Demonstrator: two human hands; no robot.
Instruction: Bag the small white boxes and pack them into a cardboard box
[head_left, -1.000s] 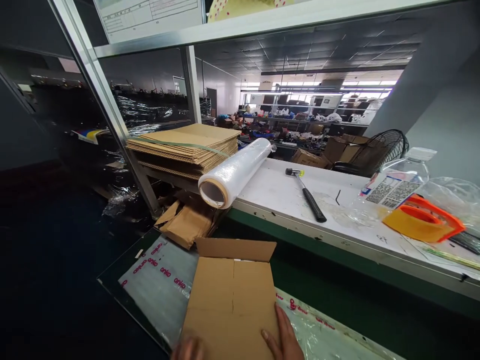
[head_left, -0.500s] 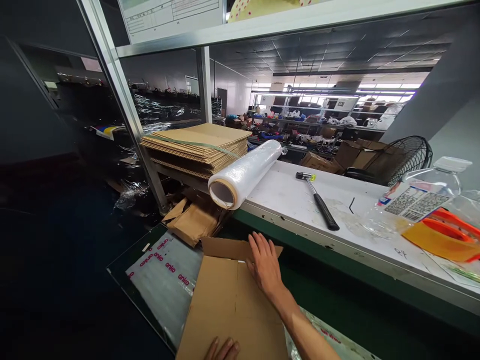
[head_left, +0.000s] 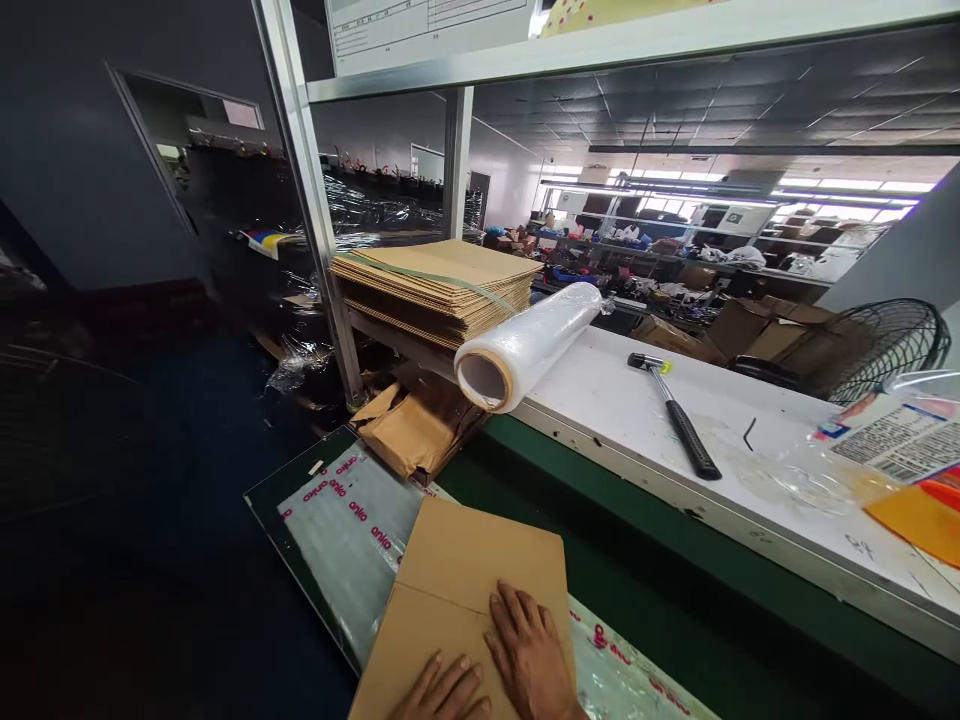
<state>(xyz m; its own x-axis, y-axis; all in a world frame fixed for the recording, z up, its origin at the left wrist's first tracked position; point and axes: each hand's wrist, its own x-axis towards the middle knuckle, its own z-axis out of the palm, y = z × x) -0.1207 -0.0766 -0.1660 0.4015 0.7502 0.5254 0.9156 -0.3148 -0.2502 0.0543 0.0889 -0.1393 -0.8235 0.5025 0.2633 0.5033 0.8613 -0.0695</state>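
Note:
A brown cardboard box (head_left: 480,550) lies in front of me, with a crease running across it and its far panel flat. My right hand (head_left: 525,650) rests palm down on the cardboard just on my side of the crease, fingers spread. Lower in the view, my left hand (head_left: 442,690) also presses flat on the board, partly cut off by the bottom edge. Neither hand grasps anything. Under the box are plastic bags printed "anko" (head_left: 337,550), on the green work surface (head_left: 525,470).
A roll of clear wrap (head_left: 540,340) sits beside stacked cardboard sheets (head_left: 450,265). On the white ledge lie a mallet (head_left: 686,430), a hex key (head_left: 748,434) and a plastic bottle (head_left: 892,440). Torn brown cardboard (head_left: 412,430) lies past the box. A metal post (head_left: 307,170) rises left.
The box's far flap stood raised under my right hand; now that end is flat. My right hand has come back toward me, beside my left. My view has swung left.

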